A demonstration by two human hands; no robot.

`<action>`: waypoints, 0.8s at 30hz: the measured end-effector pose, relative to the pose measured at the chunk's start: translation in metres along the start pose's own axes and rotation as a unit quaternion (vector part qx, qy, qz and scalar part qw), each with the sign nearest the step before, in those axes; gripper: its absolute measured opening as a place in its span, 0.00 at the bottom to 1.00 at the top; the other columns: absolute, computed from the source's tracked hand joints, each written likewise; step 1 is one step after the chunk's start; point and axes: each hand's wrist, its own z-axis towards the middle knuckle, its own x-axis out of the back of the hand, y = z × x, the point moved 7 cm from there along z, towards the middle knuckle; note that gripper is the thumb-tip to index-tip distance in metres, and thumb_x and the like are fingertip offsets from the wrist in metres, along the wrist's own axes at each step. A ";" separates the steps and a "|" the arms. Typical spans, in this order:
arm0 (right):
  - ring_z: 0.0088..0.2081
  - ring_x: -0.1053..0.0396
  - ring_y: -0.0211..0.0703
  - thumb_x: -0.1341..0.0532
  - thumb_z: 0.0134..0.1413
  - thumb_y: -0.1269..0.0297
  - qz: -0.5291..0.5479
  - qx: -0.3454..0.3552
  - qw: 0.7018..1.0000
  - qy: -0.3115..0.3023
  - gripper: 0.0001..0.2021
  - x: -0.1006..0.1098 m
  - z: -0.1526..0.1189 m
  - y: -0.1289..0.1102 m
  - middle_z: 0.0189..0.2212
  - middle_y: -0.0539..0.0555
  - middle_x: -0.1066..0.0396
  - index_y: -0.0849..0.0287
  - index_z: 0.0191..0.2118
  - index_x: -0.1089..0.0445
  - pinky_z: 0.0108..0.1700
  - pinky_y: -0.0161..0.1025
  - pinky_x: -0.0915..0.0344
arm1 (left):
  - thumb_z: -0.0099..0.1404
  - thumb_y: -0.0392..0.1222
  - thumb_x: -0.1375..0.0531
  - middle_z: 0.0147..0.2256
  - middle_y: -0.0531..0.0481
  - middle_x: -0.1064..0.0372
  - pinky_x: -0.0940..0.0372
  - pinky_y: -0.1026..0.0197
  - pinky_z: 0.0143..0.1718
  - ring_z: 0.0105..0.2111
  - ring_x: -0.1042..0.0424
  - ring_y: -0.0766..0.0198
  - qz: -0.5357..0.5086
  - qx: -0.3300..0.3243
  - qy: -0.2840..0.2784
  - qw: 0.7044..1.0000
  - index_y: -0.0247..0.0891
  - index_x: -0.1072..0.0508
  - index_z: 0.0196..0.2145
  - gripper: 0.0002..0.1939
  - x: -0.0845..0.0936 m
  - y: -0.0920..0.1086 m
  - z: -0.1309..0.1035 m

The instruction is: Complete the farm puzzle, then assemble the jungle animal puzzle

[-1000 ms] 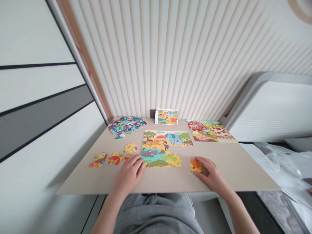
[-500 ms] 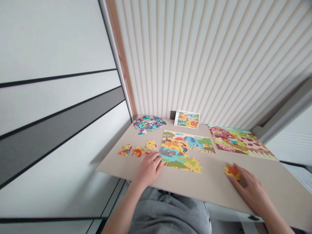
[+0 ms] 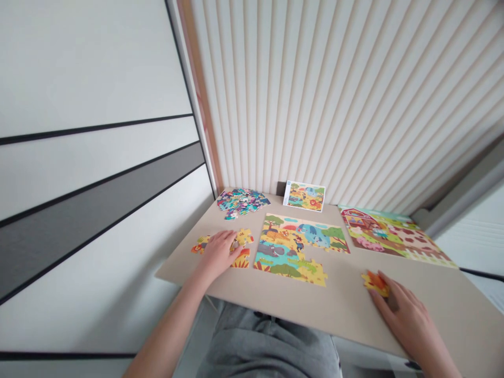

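Note:
My left hand [image 3: 218, 253] lies over the group of loose puzzle pieces [image 3: 244, 236] on the left, its fingers stretched out and thumb apart. Part of those pieces is hidden under it. To its right is a partly joined animal puzzle [image 3: 287, 249] with a hippo, elephants and trees, gaps along its lower right side. At the right, my right hand [image 3: 407, 304] rests on the table with its thumb and fingers closed around the edge of a yellow and orange puzzle piece [image 3: 376, 283]. Whether that is one piece or some joined together, I cannot tell.
A picture card [image 3: 305, 196] showing the animal scene leans at the back. A heap of purple and teal puzzle pieces [image 3: 242, 202] lies at the back left. A farm puzzle [image 3: 394, 233] covers the back right. White panels [image 3: 98, 231] stand at the left.
My left hand has moved left from the animal puzzle's left edge onto the loose pieces. Orange-striped pieces now show beside its thumb. My right hand stays at its piece.

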 end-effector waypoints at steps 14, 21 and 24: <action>0.57 0.28 0.58 0.45 0.68 0.46 0.010 0.023 1.000 -0.001 0.24 0.021 0.001 -0.033 0.58 0.59 0.27 0.50 0.62 0.31 0.61 0.59 0.33 | 0.68 0.47 0.40 0.55 0.42 0.31 0.31 0.49 0.58 0.54 0.26 0.50 -0.106 -0.012 -0.022 0.994 0.43 0.31 0.62 0.26 -0.029 -0.003 0.031; 0.59 0.29 0.58 0.45 0.68 0.45 0.016 0.023 1.000 -0.003 0.24 0.017 0.000 -0.029 0.59 0.58 0.27 0.50 0.62 0.30 0.62 0.58 0.34 | 0.68 0.37 0.43 0.57 0.44 0.35 0.33 0.50 0.62 0.57 0.28 0.54 -0.155 -0.022 0.015 0.988 0.45 0.32 0.63 0.26 -0.028 0.005 0.032; 0.59 0.29 0.58 0.45 0.68 0.45 0.014 0.022 1.000 -0.006 0.24 0.017 0.000 -0.029 0.59 0.57 0.27 0.50 0.62 0.30 0.62 0.58 0.34 | 0.69 0.37 0.43 0.56 0.44 0.35 0.32 0.49 0.62 0.57 0.28 0.53 -0.172 -0.016 0.031 0.984 0.45 0.32 0.63 0.26 -0.023 0.005 0.033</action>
